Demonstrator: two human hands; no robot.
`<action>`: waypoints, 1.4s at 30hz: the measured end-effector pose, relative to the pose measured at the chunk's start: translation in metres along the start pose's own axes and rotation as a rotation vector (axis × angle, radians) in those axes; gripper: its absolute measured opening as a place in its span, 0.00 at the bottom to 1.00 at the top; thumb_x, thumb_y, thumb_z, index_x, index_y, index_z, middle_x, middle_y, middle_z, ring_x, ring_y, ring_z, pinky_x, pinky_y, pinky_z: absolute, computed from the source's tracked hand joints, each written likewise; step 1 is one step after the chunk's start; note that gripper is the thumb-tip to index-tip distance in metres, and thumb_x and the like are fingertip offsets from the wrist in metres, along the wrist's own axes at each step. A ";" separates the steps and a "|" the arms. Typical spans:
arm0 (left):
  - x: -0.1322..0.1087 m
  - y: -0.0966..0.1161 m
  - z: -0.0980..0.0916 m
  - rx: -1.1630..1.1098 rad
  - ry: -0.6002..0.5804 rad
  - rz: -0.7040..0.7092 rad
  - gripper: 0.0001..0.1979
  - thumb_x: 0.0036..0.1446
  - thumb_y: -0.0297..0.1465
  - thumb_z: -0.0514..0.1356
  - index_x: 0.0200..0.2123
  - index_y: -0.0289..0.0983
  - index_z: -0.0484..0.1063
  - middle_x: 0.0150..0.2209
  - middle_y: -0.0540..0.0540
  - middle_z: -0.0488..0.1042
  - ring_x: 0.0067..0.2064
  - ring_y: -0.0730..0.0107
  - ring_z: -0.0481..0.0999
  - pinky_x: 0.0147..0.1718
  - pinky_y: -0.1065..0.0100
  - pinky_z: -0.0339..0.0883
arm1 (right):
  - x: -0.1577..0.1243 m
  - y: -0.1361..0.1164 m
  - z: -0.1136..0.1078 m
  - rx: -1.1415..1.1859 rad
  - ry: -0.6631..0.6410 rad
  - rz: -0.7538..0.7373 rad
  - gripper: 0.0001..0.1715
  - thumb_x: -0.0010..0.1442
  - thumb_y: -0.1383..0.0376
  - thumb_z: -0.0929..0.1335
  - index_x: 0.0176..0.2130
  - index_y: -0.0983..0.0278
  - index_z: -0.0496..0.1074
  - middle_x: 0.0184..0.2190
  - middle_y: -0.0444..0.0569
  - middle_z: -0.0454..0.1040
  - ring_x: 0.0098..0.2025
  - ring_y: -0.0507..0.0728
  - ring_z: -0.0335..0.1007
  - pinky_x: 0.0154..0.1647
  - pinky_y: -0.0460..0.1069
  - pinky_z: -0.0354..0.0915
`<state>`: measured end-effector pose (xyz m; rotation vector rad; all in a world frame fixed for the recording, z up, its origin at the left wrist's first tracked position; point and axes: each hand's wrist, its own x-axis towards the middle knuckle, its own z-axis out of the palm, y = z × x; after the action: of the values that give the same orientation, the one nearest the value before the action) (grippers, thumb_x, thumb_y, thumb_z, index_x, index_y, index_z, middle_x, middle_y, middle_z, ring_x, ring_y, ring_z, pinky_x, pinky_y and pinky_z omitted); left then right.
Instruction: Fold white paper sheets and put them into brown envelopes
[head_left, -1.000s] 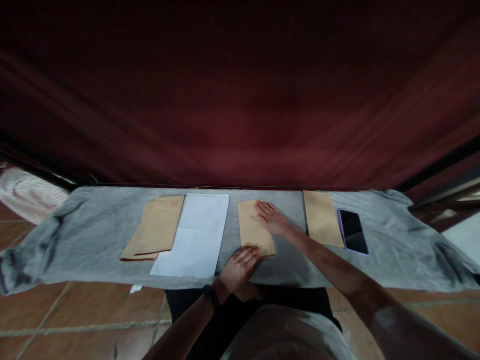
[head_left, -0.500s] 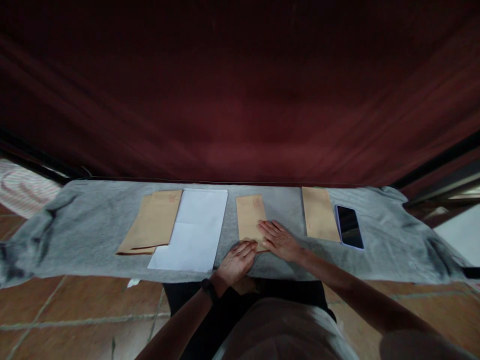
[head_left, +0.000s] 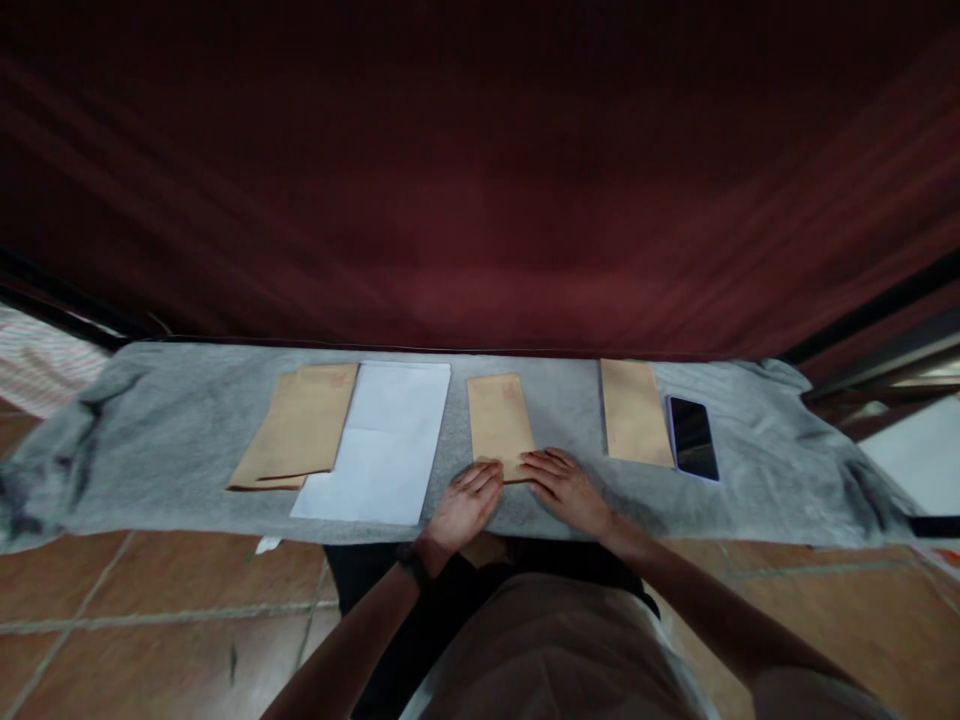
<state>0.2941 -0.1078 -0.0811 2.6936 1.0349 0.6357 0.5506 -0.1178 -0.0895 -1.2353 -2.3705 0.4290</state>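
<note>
A brown paper envelope [head_left: 499, 415] lies flat in front of me, with a small reddish print near its far end. My left hand [head_left: 466, 505] rests on its near left corner, fingers stretched forward and lying flat. On the near right corner lies my right hand [head_left: 568, 488], its fingers extended and slightly apart. The envelope's near edge shows between the two hands, with a dark line along it. Beside my left hand is a stack of white paper sheets [head_left: 382, 440].
More brown envelopes [head_left: 311, 425] overlap the paper's left side. To the right are another brown envelope [head_left: 636, 415] and a phone [head_left: 694, 438]. All lie on a narrow surface covered by grey cloth [head_left: 172, 440]. A dark red sheet [head_left: 480, 220] rises behind it.
My right hand has slid from the middle of the envelope toward its near right corner. My left hand stays at the near left corner. The whole view has shifted slightly.
</note>
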 end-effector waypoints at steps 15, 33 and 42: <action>-0.001 0.015 0.013 -0.081 0.106 -0.255 0.16 0.69 0.25 0.50 0.55 0.38 0.71 0.54 0.43 0.77 0.56 0.62 0.75 0.56 0.58 0.72 | 0.011 -0.012 0.014 -0.030 0.099 0.161 0.14 0.71 0.65 0.63 0.49 0.58 0.76 0.52 0.50 0.78 0.56 0.60 0.72 0.60 0.60 0.65; -0.029 0.046 0.019 0.145 0.074 -0.243 0.31 0.68 0.31 0.53 0.71 0.34 0.52 0.67 0.35 0.65 0.69 0.52 0.63 0.66 0.49 0.61 | -0.029 -0.059 0.023 -0.199 -0.018 0.106 0.30 0.73 0.61 0.59 0.71 0.62 0.56 0.71 0.51 0.58 0.71 0.60 0.55 0.73 0.61 0.50; -0.022 0.067 0.026 0.146 0.078 -0.318 0.34 0.69 0.30 0.51 0.74 0.32 0.42 0.70 0.32 0.58 0.71 0.49 0.57 0.67 0.45 0.59 | -0.038 -0.051 0.016 -0.196 -0.005 0.171 0.32 0.73 0.62 0.60 0.72 0.61 0.54 0.70 0.51 0.59 0.70 0.61 0.57 0.74 0.62 0.49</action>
<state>0.3307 -0.1731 -0.0900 2.5534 1.5437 0.6288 0.5262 -0.1792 -0.0889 -1.5336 -2.3651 0.2565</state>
